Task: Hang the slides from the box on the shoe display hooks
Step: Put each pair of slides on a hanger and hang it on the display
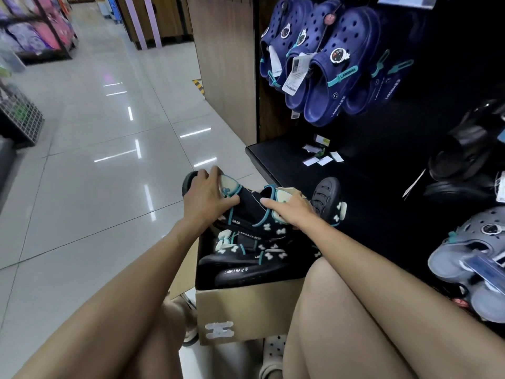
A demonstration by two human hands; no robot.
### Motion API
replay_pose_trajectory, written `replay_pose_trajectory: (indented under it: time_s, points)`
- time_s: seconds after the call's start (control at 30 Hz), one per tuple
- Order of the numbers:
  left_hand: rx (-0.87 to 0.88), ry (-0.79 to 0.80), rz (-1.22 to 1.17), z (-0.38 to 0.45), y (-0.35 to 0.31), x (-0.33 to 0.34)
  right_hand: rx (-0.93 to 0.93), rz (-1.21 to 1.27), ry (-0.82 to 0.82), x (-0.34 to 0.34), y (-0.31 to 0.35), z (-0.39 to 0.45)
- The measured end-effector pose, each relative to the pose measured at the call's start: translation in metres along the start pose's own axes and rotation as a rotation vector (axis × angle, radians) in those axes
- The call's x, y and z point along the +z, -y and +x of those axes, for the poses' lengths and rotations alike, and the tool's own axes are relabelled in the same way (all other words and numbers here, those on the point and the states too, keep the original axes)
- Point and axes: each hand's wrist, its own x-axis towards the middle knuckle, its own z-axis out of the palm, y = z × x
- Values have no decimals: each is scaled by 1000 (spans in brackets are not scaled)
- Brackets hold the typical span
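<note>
— Crouched over an open cardboard box (246,305) of black slides (246,209) on a glossy tiled shop floor (95,173). Left hand (203,196) curled round the top pair's heel end; right hand (289,209) pinching the other end, fingers wrapped.

— Still over the box's far edge, not yet at the hooks. Likely snag: tied pair slipping loose or catching on slides below.

— Dark display panel (410,132) at right, navy clogs (328,67) hanging; loose tags (321,157) on its base shelf.

Black slides (246,212) with teal trim and pale bows, piled in open cardboard box (246,310) on floor
</note>
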Motion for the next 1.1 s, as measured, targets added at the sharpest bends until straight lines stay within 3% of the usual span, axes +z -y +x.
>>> replay_pose_trajectory:
  time_s: [0.13,0.4,0.67,1.1]
  points:
    - [21,-52,-72,2,-6,-15,-75,113,-101,-14,6,-10]
    - [-2,28,-129,13,-5,-24,-163,157,-215,-30,12,-26]
    - [8,20,-155,19,-7,-23,-172,184,-219,-35,14,-38]
    - [-116,-31,-192,28,-23,4,-70,208,-212,-39,6,-27]
